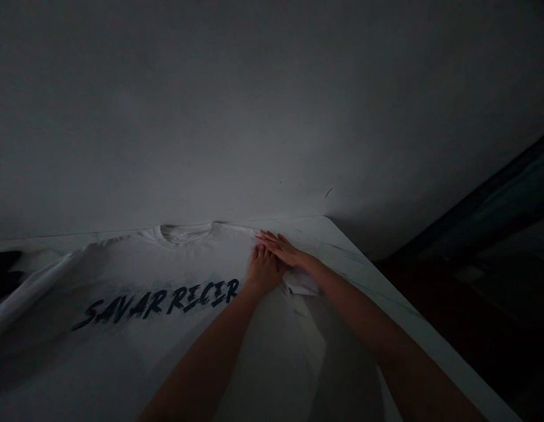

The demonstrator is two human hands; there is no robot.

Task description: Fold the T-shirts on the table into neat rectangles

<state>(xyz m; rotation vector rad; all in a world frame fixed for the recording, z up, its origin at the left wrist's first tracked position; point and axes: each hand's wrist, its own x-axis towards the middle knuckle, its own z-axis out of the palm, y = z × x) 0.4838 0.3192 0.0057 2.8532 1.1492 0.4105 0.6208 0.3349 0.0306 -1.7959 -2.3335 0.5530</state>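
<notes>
A white T-shirt (135, 266) with dark brush-style lettering across its chest lies spread on a table, its collar toward the wall. My left hand (263, 271) lies flat on the shirt near its right shoulder, fingers stretched forward. Just beyond and to the right, my right hand (280, 248) rests on the sleeve area with fingers extended to the left, close against the left hand's fingertips. Part of the right sleeve shows beneath my right wrist. Neither hand grasps anything that I can see.
The marble-patterned white table (342, 249) meets a grey wall (201, 117) at the back. Its right edge slants toward me, with dark floor (465, 293) beyond. A black cloth-like item (3, 272) lies at the far left. The light is dim.
</notes>
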